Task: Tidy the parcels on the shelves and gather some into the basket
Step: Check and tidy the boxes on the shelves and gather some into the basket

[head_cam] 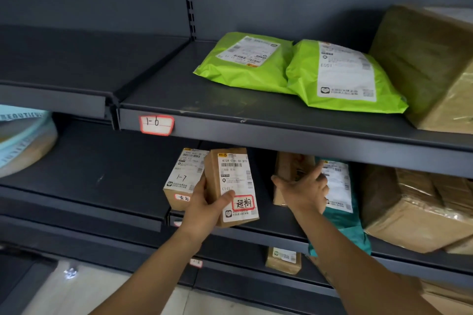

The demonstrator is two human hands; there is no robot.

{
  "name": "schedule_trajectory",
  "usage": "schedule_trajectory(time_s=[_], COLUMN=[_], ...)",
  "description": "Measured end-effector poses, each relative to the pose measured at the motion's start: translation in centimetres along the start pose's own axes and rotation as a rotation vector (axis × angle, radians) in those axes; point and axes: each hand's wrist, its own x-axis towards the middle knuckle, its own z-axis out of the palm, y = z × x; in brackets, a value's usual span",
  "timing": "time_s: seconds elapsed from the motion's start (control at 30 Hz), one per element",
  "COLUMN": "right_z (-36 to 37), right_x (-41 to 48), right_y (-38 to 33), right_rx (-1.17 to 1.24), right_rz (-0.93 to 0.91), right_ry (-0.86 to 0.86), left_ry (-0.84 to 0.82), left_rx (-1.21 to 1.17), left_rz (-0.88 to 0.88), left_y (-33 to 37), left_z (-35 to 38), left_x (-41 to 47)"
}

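Both arms reach forward, left hand (207,202) gripping a labelled box (236,181), right hand (303,190) seemingly clasping a brown box (289,167).

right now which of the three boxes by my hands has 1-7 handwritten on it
The leftmost box, partly behind the held box in the left hand. The held box has a red-framed sticker instead; the third box in the right hand shows neither.

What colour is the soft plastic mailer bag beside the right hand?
The soft plastic mailer bag is teal, with a white label; best in head view.
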Motion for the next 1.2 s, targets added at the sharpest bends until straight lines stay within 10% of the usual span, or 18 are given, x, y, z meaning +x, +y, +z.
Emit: schedule_trajectory(time_s=[0.17, 0.53, 0.8, 1.2], right_z=[0.7, 0.5, -0.1, -0.7], right_x=[-2.0, -6.5, -5.3, -4.8], right_y=[1.6, 7.5, 8.4, 5.7], right_rx=[0.112, -0.425, -0.122, -0.431], right_rz=[-0.147, -0.924, -0.653, -0.47], right_ry=[0.073, 0.14, -0.018, -0.19], left_ry=[0.007, 0.06, 0.068, 0.046], left_rx=[-0.02, 0.036, 0.076, 0.086], left_rz=[-0.003, 0.036, 0.005, -0.032], left_y=[0.2, 0.7, -0.2, -0.7], left_z=[-0.8, -0.2, -0.5, 0.6], left_x=[-0.2, -0.7, -0.5, -0.9])
